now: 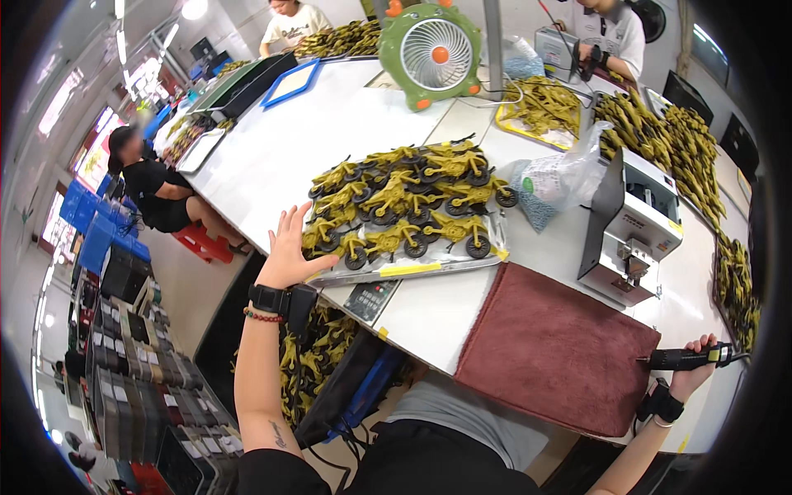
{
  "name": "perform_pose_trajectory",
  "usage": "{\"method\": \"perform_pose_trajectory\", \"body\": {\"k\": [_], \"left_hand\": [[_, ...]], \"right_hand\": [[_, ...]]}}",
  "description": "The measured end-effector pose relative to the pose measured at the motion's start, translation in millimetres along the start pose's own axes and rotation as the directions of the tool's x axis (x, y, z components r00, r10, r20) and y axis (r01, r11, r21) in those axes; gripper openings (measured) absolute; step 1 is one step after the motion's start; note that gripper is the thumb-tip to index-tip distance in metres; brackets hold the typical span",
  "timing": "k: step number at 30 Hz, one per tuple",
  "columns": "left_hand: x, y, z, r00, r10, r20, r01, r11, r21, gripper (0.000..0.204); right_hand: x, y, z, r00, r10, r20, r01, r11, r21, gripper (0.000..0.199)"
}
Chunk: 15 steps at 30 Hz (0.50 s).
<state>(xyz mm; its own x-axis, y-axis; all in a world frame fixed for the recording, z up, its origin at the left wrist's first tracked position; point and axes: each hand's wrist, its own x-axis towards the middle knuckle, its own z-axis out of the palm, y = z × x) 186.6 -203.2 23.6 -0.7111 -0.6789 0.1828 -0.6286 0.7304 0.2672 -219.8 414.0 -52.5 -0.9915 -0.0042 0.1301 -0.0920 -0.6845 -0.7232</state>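
My left hand (289,252) is open, fingers spread, at the left edge of a tray (437,270) stacked with yellow toy motorcycles (392,198) with black wheels. Its thumb reaches over the tray's near left corner; whether it touches a toy I cannot tell. In my right hand (695,379) is a black electric screwdriver (683,360), held level with its bit pointing left over the right edge of a maroon cloth mat (553,346). The mat lies in front of me, and nothing rests on it.
Behind the mat stands a grey-white screw feeder (631,231), beside a clear bag of small screws (540,198). A green fan (431,54) is farther back. Yellow parts (656,132) pile up on the right. More toys fill a bin (309,363) below the table edge. Co-workers sit around.
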Motion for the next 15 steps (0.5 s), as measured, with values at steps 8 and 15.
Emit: {"method": "perform_pose_trajectory", "body": {"k": [8, 15], "left_hand": [[18, -17, -10, 0.959, -0.016, 0.284, 0.077, 0.976, -0.205, 0.095], [26, -16, -20, 0.995, -0.027, 0.101, 0.067, 0.907, -0.415, 0.070]], "right_hand": [[-5, -3, 4, 0.999, -0.013, -0.047, 0.012, 1.000, -0.018, 0.014], [-6, -1, 0, 0.998, -0.020, -0.053, 0.019, 1.000, -0.019, 0.016]]}}
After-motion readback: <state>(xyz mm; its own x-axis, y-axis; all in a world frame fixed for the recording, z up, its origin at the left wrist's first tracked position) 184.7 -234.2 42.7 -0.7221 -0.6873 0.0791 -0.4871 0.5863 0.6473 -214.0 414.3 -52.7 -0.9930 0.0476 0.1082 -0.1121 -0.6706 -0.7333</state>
